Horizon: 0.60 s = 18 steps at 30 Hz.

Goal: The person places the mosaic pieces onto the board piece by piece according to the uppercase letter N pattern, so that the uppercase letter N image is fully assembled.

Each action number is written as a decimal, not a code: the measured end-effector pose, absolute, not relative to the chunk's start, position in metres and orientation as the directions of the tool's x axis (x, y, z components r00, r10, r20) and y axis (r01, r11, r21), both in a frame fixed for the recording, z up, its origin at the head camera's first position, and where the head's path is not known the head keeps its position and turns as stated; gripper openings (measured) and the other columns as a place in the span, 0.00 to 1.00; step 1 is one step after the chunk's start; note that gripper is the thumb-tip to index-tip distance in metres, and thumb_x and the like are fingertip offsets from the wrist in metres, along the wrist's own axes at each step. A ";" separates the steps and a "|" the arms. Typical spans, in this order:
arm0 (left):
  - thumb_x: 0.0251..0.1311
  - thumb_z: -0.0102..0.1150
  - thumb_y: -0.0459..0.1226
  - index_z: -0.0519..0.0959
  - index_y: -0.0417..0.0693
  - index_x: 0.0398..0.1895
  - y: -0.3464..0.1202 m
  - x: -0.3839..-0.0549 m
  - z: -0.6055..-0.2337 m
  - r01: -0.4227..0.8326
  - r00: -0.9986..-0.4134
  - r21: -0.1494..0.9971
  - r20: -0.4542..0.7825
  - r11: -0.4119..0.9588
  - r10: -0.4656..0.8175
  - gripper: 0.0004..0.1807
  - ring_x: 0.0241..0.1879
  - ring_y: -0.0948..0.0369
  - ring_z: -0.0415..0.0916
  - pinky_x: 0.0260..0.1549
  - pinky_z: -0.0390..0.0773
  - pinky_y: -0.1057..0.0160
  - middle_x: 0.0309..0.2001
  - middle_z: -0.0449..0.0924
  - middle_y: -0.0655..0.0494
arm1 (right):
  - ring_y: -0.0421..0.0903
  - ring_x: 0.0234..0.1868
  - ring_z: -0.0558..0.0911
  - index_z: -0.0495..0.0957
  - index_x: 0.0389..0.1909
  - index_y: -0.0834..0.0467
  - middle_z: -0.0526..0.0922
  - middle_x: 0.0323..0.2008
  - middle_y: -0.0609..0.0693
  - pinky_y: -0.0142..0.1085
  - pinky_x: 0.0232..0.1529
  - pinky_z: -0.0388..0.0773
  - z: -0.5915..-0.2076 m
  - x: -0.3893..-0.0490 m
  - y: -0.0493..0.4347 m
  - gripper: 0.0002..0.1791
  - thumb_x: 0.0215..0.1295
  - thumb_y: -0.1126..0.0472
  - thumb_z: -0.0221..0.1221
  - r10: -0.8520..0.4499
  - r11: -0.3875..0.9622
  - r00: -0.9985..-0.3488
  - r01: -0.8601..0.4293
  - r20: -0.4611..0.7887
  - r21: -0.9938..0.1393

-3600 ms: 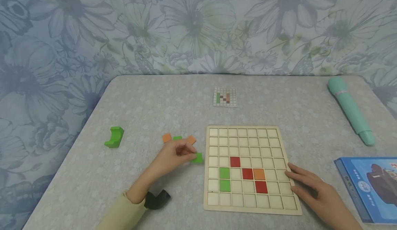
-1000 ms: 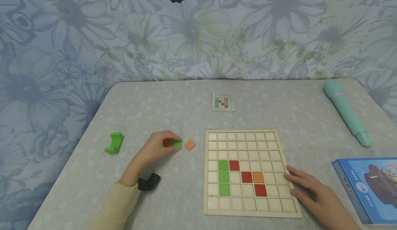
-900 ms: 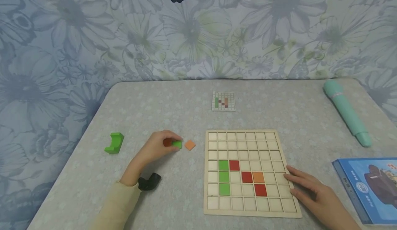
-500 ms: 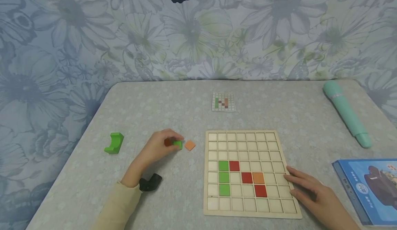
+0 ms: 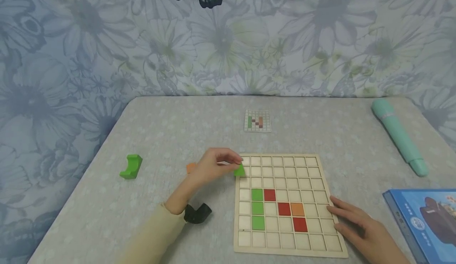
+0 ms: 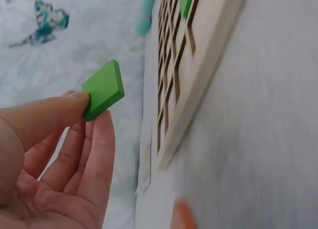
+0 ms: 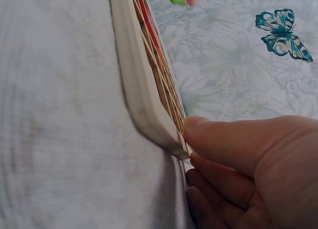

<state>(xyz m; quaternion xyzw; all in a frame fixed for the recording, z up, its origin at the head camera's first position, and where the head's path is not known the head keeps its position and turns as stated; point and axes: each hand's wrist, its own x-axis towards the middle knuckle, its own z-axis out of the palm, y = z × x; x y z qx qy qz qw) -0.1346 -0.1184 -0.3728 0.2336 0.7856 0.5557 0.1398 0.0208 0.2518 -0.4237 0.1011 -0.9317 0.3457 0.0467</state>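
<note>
My left hand (image 5: 208, 166) pinches a green square tile (image 5: 239, 170) between thumb and fingertips, by the upper left corner of the wooden grid board (image 5: 290, 253). In the left wrist view this green tile (image 6: 103, 90) is tilted and off the table. My right hand (image 5: 367, 226) rests against the board's right edge, thumb and fingertips touching it. Three green tiles (image 5: 257, 208) stand in one column of the board, with three red tiles (image 5: 284, 209) set diagonally and an orange tile (image 5: 297, 209) beside the middle red one.
An orange tile (image 5: 190, 168) lies partly behind my left hand. A small pattern card (image 5: 257, 121) lies beyond the board. At left is a curved green block (image 5: 132, 166); near my left wrist, a black object (image 5: 198, 213). A turquoise microphone-shaped object (image 5: 399, 137) and blue box (image 5: 424, 224) are at right.
A third green tile has gone onto the board. Since half a second ago my left hand has moved right, carrying another green tile from the table to the board's corner. The right hand stays put.
</note>
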 end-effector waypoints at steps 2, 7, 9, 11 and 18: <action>0.57 0.61 0.28 0.81 0.36 0.42 -0.105 -0.136 -0.375 0.215 -0.819 0.944 0.035 0.250 0.572 0.09 0.40 0.59 0.78 0.38 0.77 0.63 0.39 0.81 0.51 | 0.17 0.56 0.56 0.79 0.52 0.50 0.72 0.59 0.43 0.12 0.48 0.54 -0.424 0.021 0.251 0.21 0.55 0.60 0.66 -0.149 0.743 -0.978 -0.207 0.144 -0.636; 0.57 0.60 0.25 0.80 0.34 0.42 -0.085 -0.136 -0.380 0.196 -0.776 0.948 -0.007 0.251 0.631 0.10 0.38 0.56 0.78 0.38 0.77 0.65 0.38 0.81 0.46 | 0.17 0.55 0.56 0.79 0.52 0.50 0.73 0.58 0.46 0.12 0.47 0.54 -0.424 0.021 0.250 0.21 0.56 0.60 0.66 -0.138 0.746 -0.983 -0.185 0.123 -0.640; 0.56 0.59 0.23 0.80 0.31 0.42 -0.081 -0.133 -0.376 0.192 -0.771 0.948 -0.015 0.255 0.637 0.10 0.38 0.53 0.79 0.38 0.77 0.66 0.38 0.81 0.43 | 0.17 0.55 0.56 0.79 0.52 0.50 0.73 0.58 0.47 0.12 0.47 0.55 -0.423 0.021 0.249 0.21 0.56 0.60 0.66 -0.139 0.743 -0.983 -0.184 0.119 -0.643; 0.55 0.59 0.22 0.79 0.30 0.41 -0.078 -0.129 -0.370 0.191 -0.768 0.947 -0.020 0.258 0.641 0.10 0.38 0.51 0.79 0.38 0.76 0.66 0.38 0.81 0.40 | 0.17 0.55 0.56 0.79 0.52 0.50 0.72 0.58 0.47 0.12 0.47 0.55 -0.423 0.021 0.249 0.21 0.56 0.59 0.66 -0.139 0.747 -0.984 -0.180 0.113 -0.640; 0.55 0.60 0.23 0.81 0.33 0.40 -0.076 -0.128 -0.378 0.196 -0.774 0.938 -0.031 0.286 0.633 0.09 0.37 0.53 0.79 0.36 0.77 0.66 0.37 0.82 0.44 | 0.17 0.56 0.55 0.78 0.53 0.49 0.72 0.59 0.48 0.12 0.47 0.54 -0.420 0.019 0.250 0.21 0.57 0.57 0.65 -0.136 0.760 -0.987 -0.158 0.083 -0.630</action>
